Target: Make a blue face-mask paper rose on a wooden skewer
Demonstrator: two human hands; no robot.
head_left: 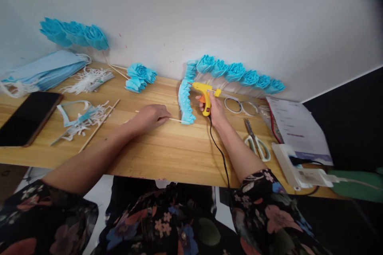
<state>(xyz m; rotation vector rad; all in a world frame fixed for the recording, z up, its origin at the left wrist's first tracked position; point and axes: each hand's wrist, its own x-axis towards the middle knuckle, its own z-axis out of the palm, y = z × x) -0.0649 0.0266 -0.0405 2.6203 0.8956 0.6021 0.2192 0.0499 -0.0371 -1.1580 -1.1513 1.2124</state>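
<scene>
While two hands work, one glue gun [204, 95], one scissors [256, 142].

Both forearms stretched forward; left hand [151, 116] pinching, right hand [214, 108] closed in grip

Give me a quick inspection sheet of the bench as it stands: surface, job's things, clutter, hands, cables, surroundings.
Surface: wooden table, against a white wall.
Job's things: yellow glue gun; thin stick with its tip at a blue paper strip.
Clutter: phone far left, paper scraps, mask stack, paper roses, rose row by the wall, scissors, tape rings, papers.
Hands: left hand pinches the stick; right hand grips the glue gun, nozzle toward the strip.
Cables: black cord runs from the gun over the table edge; power strip at right with plugs in.
Surroundings: nothing seen beyond the wall and a dark area at right.
</scene>
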